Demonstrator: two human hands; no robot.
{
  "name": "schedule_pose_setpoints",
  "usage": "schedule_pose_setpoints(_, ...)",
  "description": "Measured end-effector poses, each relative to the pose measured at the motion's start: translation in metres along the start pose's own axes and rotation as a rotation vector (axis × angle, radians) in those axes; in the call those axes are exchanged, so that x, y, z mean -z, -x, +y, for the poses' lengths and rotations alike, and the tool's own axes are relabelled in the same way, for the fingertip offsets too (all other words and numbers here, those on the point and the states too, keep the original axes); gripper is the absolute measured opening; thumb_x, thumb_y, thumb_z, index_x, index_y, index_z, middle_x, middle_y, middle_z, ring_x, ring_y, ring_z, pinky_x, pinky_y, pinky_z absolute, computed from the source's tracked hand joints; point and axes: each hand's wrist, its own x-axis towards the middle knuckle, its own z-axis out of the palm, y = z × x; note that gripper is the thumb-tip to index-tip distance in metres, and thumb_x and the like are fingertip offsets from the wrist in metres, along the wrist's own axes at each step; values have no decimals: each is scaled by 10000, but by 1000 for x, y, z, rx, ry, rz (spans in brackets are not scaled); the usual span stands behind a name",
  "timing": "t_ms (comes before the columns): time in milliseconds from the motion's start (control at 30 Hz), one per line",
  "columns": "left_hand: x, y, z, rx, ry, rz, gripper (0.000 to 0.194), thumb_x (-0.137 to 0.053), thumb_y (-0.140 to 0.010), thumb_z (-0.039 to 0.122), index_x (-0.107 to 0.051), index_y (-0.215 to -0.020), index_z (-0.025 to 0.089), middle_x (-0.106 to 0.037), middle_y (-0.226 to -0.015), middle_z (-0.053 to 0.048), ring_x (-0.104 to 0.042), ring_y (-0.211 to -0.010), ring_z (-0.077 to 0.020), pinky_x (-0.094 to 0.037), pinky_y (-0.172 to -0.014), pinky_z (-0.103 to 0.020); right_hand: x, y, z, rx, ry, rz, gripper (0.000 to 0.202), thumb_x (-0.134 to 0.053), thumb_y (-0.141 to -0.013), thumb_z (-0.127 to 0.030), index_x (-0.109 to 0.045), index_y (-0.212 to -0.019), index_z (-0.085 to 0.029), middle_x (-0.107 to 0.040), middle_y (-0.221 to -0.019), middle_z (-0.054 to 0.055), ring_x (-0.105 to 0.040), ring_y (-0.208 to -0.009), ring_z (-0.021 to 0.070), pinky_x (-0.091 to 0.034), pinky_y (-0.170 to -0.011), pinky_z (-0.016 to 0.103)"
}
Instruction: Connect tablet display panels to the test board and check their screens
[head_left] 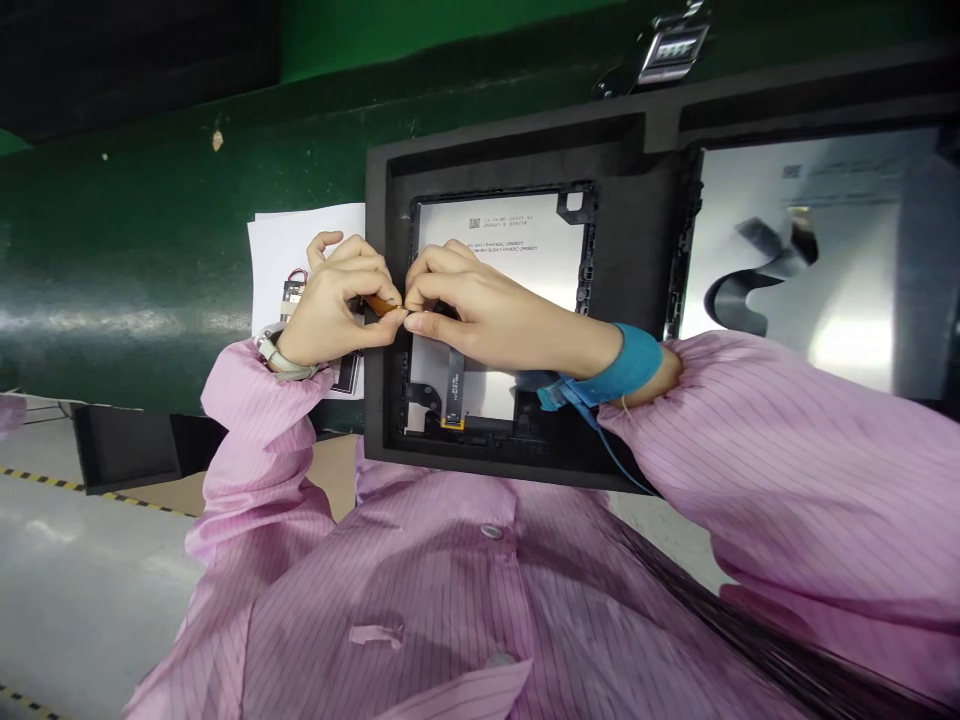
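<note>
Between the thumb and fingers of my left hand [341, 300] is a small amber strip [381, 306] that looks like a flex cable. My right hand [480, 305] pinches at the strip's right end, fingertips almost touching those of the left; what lies in that pinch is too small to make out. Both hands are over the left edge of a tablet screen panel [517, 290], silver back up in a black frame. A dark ribbon cable [455, 385] runs down that panel below my right hand. Partly behind my left hand, a small circuit board [293, 290] with wires lies on white paper [271, 240].
A black foam tray [622, 220] holds the panel. Its right compartment has a second silver panel [825, 300] with a loose black ribbon [739, 295]. A metal latch [675, 48] sits beyond the tray on the green bench [150, 250]. A blue wrist strap's cord [611, 450] trails from my right wrist.
</note>
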Motion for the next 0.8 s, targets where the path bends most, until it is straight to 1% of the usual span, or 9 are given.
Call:
schedule_pose_setpoints(100,2,9,5,8,-12,142,448,-586,-924,657,-676,-804,236,-678,-882,-3,-613,-989,-219,-354,-1101,-517,9,13,-23,-55,173,62,362,-406,-1053,-439,-622,-1141,-163,-584,-1160,142,-507,-1151,304,-452,-1030,530)
schedule_pose_setpoints(200,1,40,15,103,-7,530,412,-423,-1053,540,-669,-988,217,-663,-1015,-39,-591,-1038,-202,-463,-974,-452,22,46,-55,-147,419,101,538,-363,-1051,-505,-553,-1354,-104,-579,-1283,217,-516,-1201,388,-473,-1004,596)
schedule_pose_setpoints(267,-9,69,24,222,-101,788,313,-380,-1085,367,-629,-968,217,-628,-926,-37,-593,-939,-192,-486,-887,-419,25,74,-69,-218,560,111,565,-352,-1049,-493,-540,-1388,-83,-598,-1274,237,-556,-1153,405,-498,-963,606)
schedule_pose_setpoints(300,-16,84,28,273,-179,798,248,-416,-1069,313,-627,-979,217,-624,-924,-45,-596,-923,-200,-489,-864,-412,23,89,-73,-254,606,124,561,-345,-1050,-477,-536,-1398,-81,-607,-1272,239,-569,-1143,407,-508,-957,603)
schedule_pose_setpoints(367,-33,111,36,324,-345,643,185,-487,-1025,253,-654,-1085,199,-635,-1034,-101,-605,-1008,-243,-496,-889,-431,15,114,-73,-301,669,172,572,-342,-1048,-466,-545,-1385,-51,-626,-1243,250,-578,-1149,425,-519,-960,600)
schedule_pose_setpoints(433,-49,130,42,366,-439,467,275,-502,-1001,226,-652,-1226,179,-617,-1163,-158,-593,-1074,-282,-501,-915,-452,2,131,-66,-347,699,201,606,-338,-1045,-474,-541,-1388,-17,-627,-1246,272,-572,-1178,446,-516,-984,601)
schedule_pose_setpoints(500,-60,139,44,410,-499,359,369,-481,-993,213,-642,-1324,184,-592,-1249,-183,-581,-1090,-306,-498,-925,-470,-11,141,-59,-387,695,221,640,-332,-1043,-496,-522,-1412,-9,-617,-1276,282,-570,-1194,454,-519,-995,599)
schedule_pose_setpoints(600,-66,140,43,434,-543,303,454,-454,-976,193,-652,-1384,214,-570,-1311,-193,-566,-1098,-330,-487,-932,-492,-23,144,-51,-408,657,260,658,-333,-1041,-514,-486,-1453,-25,-607,-1299,272,-577,-1203,446,-525,-1002,603)
schedule_pose_setpoints(800,-66,140,39,417,-587,272,492,-420,-976,188,-658,-1405,220,-570,-1354,-211,-564,-1129,-356,-489,-962,-543,-32,143,-47,-376,611,345,671,-356,-1037,-503,-430,-1508,-31,-602,-1311,273,-563,-1238,435,-511,-1037,622)
